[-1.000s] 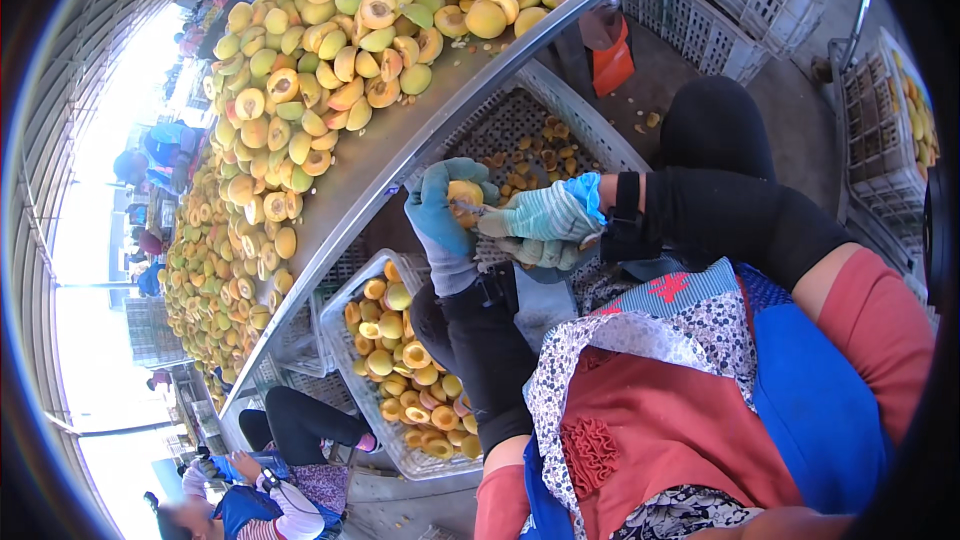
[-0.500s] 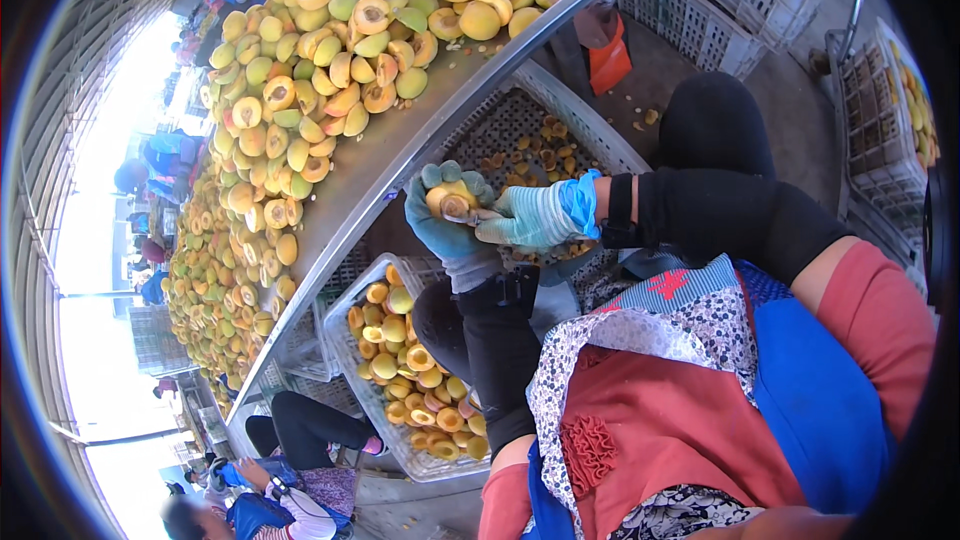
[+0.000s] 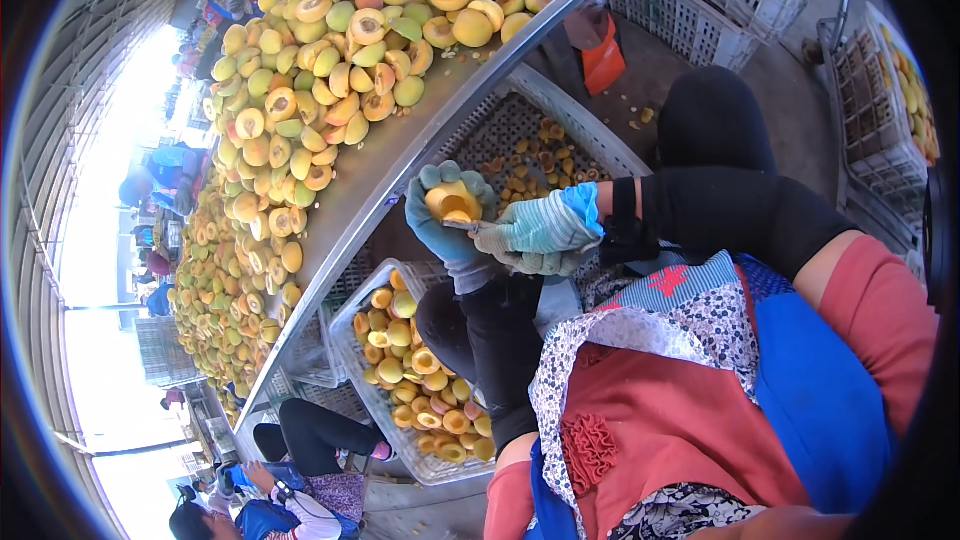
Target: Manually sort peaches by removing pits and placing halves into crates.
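My left hand (image 3: 428,230), in a grey-teal knit glove, cups a yellow peach half (image 3: 440,200) with its cut side up. The hollow in the flesh shows smooth and deep yellow. My right hand (image 3: 540,228), in a striped pale glove with a blue band at the wrist, is closed around a small metal pitting tool (image 3: 462,226). Its end rests at the near edge of the peach half; its exact shape is mostly hidden by the fingers. Below both hands stands a grey plastic crate (image 3: 597,125) with brown-yellow pits and scraps (image 3: 535,158) in it.
A metal-edged table (image 3: 345,175) on the left bears a big heap of halved peaches (image 3: 290,130). Near my left knee a white crate (image 3: 350,340) holds pitted halves (image 3: 430,380). Stacked crates (image 3: 690,15), a loaded crate (image 3: 865,105) and a seated co-worker (image 3: 300,490) are around.
The brownish centre of the peach half has given way to an open yellow hollow. My right hand has turned slightly and its lower fingers now show. The view has shifted a little.
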